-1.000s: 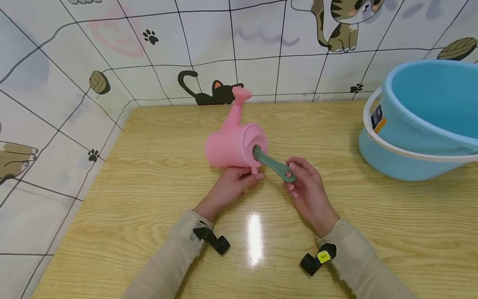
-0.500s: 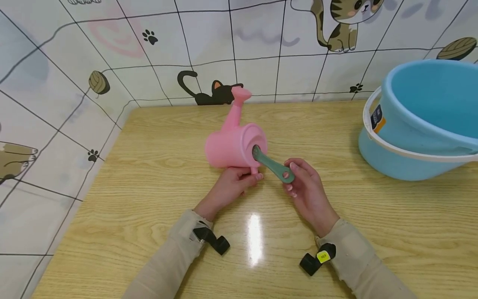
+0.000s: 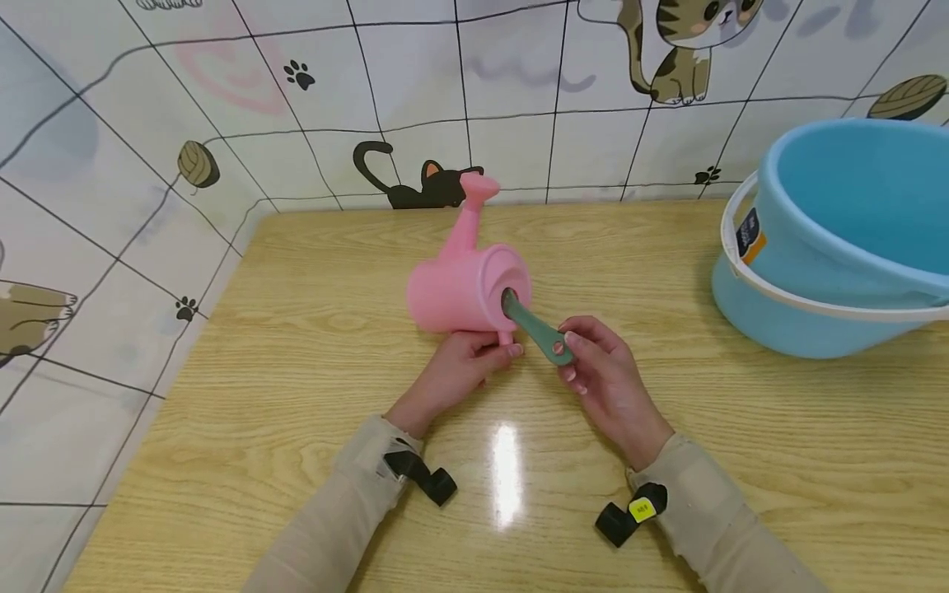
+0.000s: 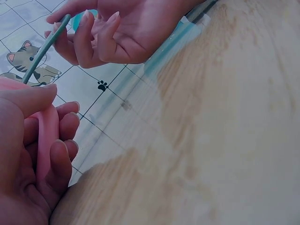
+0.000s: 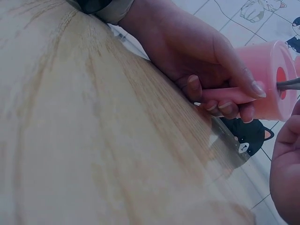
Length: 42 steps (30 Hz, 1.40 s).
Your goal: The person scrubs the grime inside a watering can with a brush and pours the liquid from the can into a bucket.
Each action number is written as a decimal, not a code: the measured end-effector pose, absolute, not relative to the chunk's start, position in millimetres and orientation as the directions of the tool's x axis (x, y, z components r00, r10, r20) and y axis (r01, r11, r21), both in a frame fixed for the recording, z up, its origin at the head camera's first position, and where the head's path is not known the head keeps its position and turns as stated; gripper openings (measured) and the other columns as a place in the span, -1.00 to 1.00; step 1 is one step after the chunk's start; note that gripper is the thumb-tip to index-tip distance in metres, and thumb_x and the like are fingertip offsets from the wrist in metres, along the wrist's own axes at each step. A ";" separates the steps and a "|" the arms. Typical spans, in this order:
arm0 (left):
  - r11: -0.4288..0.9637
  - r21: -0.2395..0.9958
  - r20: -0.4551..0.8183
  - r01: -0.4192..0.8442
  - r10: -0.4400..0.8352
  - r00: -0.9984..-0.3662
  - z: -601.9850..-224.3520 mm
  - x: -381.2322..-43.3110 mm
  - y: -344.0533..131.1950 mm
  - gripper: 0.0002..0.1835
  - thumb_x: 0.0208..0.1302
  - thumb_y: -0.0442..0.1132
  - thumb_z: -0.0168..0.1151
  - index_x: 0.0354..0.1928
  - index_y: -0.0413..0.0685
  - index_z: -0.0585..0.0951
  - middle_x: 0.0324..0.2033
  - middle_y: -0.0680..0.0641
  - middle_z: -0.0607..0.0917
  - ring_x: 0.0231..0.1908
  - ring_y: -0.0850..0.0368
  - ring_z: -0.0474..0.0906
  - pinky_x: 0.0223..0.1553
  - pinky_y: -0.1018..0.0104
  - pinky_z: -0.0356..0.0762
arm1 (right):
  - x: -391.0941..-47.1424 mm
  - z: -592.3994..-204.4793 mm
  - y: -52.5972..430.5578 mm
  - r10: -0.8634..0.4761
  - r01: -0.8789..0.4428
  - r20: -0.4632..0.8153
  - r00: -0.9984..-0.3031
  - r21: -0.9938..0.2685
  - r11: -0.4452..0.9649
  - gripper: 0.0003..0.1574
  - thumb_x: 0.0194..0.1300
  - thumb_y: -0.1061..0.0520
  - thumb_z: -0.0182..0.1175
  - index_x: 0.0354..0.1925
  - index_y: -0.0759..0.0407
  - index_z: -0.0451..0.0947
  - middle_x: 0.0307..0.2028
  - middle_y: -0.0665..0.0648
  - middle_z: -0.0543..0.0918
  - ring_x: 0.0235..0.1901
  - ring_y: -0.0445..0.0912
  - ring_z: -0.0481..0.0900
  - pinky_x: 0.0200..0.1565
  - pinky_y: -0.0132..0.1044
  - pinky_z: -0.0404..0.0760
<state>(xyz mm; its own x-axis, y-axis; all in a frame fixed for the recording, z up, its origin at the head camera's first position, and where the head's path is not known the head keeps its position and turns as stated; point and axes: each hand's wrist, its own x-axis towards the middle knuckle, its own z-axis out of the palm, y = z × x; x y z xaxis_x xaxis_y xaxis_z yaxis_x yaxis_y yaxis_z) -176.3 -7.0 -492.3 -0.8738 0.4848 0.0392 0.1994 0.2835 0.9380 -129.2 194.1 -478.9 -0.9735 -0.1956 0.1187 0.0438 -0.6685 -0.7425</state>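
Observation:
A pink watering can (image 3: 448, 295) is tipped on its side, with its spout toward the wall and its round opening facing right. My left hand (image 3: 460, 364) grips the can's handle (image 4: 46, 145), fingers curled round it in the left wrist view. Out of the opening sticks a green utensil handle (image 3: 539, 333), flat with a hole near its end; the rest is hidden inside the can. My right hand (image 3: 615, 383) pinches the end of this handle between thumb and fingers. The right wrist view shows the can's body (image 5: 255, 58) beyond the left hand.
A light blue bucket (image 3: 808, 329) with a white carrying handle stands at the right of the wooden table (image 3: 311, 329). Behind and to the left rises a wall (image 3: 511, 156) covered in cat-patterned tiles.
My right hand has shifted slightly left, swinging the end of the green handle left and a little toward me. The left hand and watering can stay put.

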 end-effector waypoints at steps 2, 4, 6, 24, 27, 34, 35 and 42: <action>0.283 0.938 0.039 0.199 0.485 -0.873 -493.2 -176.5 -7.1 -0.69 0.14 0.11 0.15 -0.41 0.01 0.56 -0.55 -0.01 0.56 -0.67 0.13 0.32 -0.68 0.32 0.33 | -129.3 -478.8 193.9 -0.192 0.042 0.118 -0.974 -0.742 -0.669 -0.85 0.27 0.33 0.01 -0.21 0.18 0.46 -0.45 0.06 0.59 -0.59 -0.20 0.43 -0.69 -0.50 0.28; 0.284 0.938 0.037 0.197 0.485 -0.874 -493.5 -176.6 -7.2 -0.68 0.14 0.11 0.16 -0.41 0.01 0.56 -0.55 -0.01 0.56 -0.67 0.12 0.33 -0.68 0.32 0.33 | -129.2 -478.7 193.4 -0.183 0.036 0.115 -0.976 -0.748 -0.663 -0.82 0.26 0.34 0.01 -0.18 0.17 0.45 -0.43 0.06 0.58 -0.58 -0.18 0.43 -0.70 -0.51 0.27; 0.287 0.936 0.041 0.203 0.483 -0.874 -493.2 -176.6 -7.2 -0.68 0.13 0.12 0.16 -0.41 0.01 0.56 -0.55 -0.01 0.56 -0.67 0.12 0.33 -0.68 0.32 0.33 | -129.3 -478.7 193.3 -0.178 0.032 0.115 -0.977 -0.748 -0.663 -0.80 0.26 0.36 0.00 -0.16 0.17 0.44 -0.41 0.07 0.58 -0.56 -0.17 0.44 -0.70 -0.51 0.27; 0.295 0.937 0.026 0.189 0.480 -0.877 -461.7 -160.9 -5.6 -0.79 0.21 -0.15 0.16 -0.43 -0.17 0.54 -0.58 -0.19 0.49 -0.70 0.20 0.26 -0.67 0.40 0.28 | -129.3 -480.1 194.0 -0.192 0.050 0.103 -0.976 -0.751 -0.658 -0.83 0.28 0.30 0.01 -0.16 0.17 0.43 -0.40 0.07 0.59 -0.57 -0.18 0.43 -0.69 -0.49 0.30; 0.294 0.938 0.022 0.186 0.482 -0.876 -460.7 -161.0 -5.9 -0.79 0.21 -0.14 0.16 -0.42 -0.17 0.54 -0.57 -0.19 0.49 -0.70 0.20 0.26 -0.67 0.39 0.28 | -129.2 -479.4 193.7 -0.181 0.040 0.100 -0.978 -0.765 -0.643 -0.82 0.27 0.31 0.01 -0.15 0.16 0.43 -0.42 0.06 0.58 -0.58 -0.19 0.42 -0.69 -0.50 0.28; 0.290 0.935 0.038 0.203 0.487 -0.873 -470.0 -165.2 -6.3 -0.77 0.20 -0.10 0.16 -0.42 -0.14 0.54 -0.58 -0.14 0.51 -0.70 0.15 0.28 -0.68 0.38 0.28 | -129.0 -478.7 193.9 -0.176 0.051 0.082 -0.981 -0.762 -0.645 -0.85 0.27 0.30 0.02 -0.18 0.18 0.43 -0.48 0.04 0.55 -0.60 -0.20 0.43 -0.69 -0.50 0.29; 0.293 0.934 0.039 0.205 0.485 -0.874 -473.8 -167.0 -6.6 -0.76 0.20 -0.07 0.16 -0.43 -0.11 0.54 -0.59 -0.12 0.51 -0.71 0.15 0.28 -0.69 0.38 0.29 | -129.0 -478.8 193.9 -0.176 0.053 0.081 -0.981 -0.763 -0.644 -0.86 0.27 0.29 0.02 -0.18 0.18 0.43 -0.48 0.04 0.55 -0.60 -0.20 0.43 -0.69 -0.50 0.29; 0.299 0.928 0.052 0.221 0.484 -0.873 -493.8 -176.4 -7.8 -0.71 0.14 0.10 0.16 -0.46 0.04 0.54 -0.62 -0.03 0.51 -0.71 0.13 0.31 -0.69 0.33 0.33 | -128.9 -478.6 192.9 -0.168 0.049 0.077 -0.983 -0.771 -0.635 -0.86 0.28 0.30 0.01 -0.19 0.17 0.44 -0.49 0.03 0.55 -0.61 -0.21 0.42 -0.70 -0.51 0.28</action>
<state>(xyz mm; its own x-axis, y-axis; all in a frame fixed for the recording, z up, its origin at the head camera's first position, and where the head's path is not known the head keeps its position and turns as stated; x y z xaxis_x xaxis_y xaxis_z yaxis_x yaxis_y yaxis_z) -176.4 -7.8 -493.8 -0.8734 0.4842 0.0517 0.2209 0.2994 0.9282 -128.9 192.9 -478.6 -0.9827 -0.1684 0.0768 0.0486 -0.6350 -0.7710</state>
